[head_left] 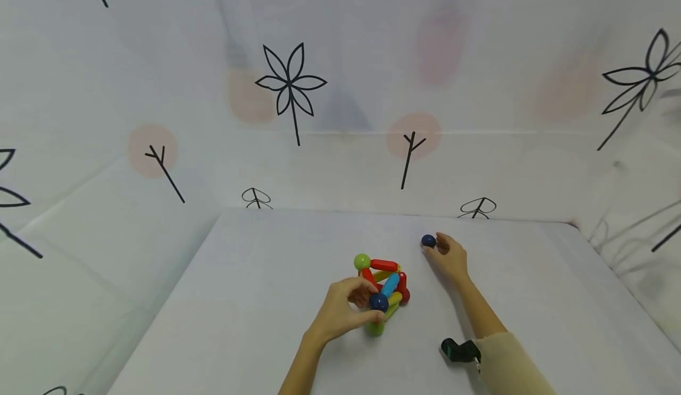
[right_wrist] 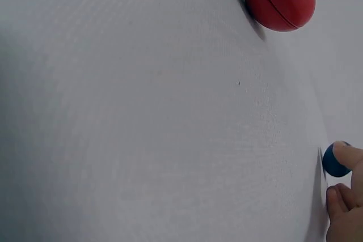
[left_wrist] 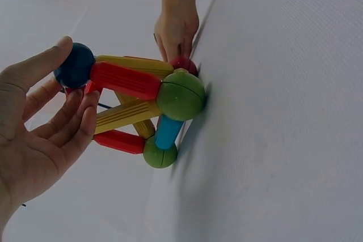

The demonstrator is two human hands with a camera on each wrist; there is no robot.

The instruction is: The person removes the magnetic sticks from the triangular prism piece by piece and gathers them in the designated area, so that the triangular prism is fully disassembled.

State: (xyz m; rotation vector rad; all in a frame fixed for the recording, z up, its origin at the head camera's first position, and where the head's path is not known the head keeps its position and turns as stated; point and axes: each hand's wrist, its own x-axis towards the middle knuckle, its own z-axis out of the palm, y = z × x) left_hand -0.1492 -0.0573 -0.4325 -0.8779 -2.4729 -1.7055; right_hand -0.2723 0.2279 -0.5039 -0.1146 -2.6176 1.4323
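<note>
My left hand (head_left: 337, 307) pinches a dark blue ball (head_left: 379, 302) at the top of a frame of magnetic building rods and balls. In the left wrist view, the thumb presses on this ball, with the other fingers beside a red rod (left_wrist: 125, 80). Yellow rods, a light blue rod (left_wrist: 168, 132), green balls (left_wrist: 181, 96) and a red ball (head_left: 404, 295) make up the rest of the frame. Farther back to the right, my right hand (head_left: 452, 259) grips a second dark blue ball (head_left: 428, 240) close to the table, between thumb and fingers.
The white table (head_left: 255, 300) carries the frame near its middle. A dark device (head_left: 460, 350) sits by the right sleeve (head_left: 508, 362). Behind the table hangs a pale backdrop (head_left: 340, 164) with line-drawn flowers.
</note>
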